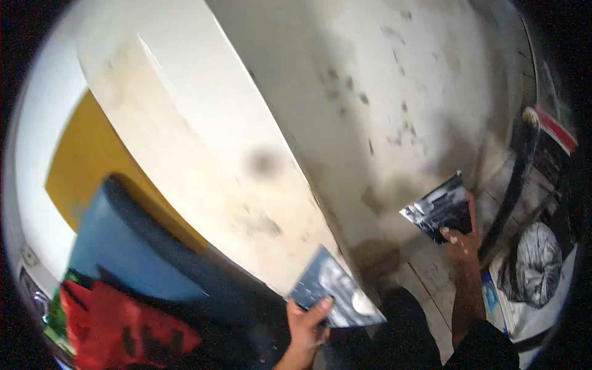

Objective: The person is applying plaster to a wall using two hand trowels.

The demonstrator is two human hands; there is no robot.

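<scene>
My left hand [306, 327] is closed around a wide putty knife [314, 280], thumb lying on its blade. White putty [364, 304] is smeared over that blade, with a thicker lump near its right corner. Farther right, my right hand [462, 245] grips a second putty knife [445, 217], its dark blade streaked white and its thumb spotted with putty. Both handles are hidden by the fingers. In front stands a wall corner [290, 139], with a pale face on the left and a stained, patched face [370, 117] on the right. Neither blade clearly touches the wall.
On the left are a yellow panel [98, 160], a blue padded piece [135, 240] and a red cloth [117, 320]. Stuffed grey plastic bag [538, 262] sits at lower right, near a curved black bar [515, 179] and a red-and-white piece [555, 128]. Tiled floor [425, 277] lies below.
</scene>
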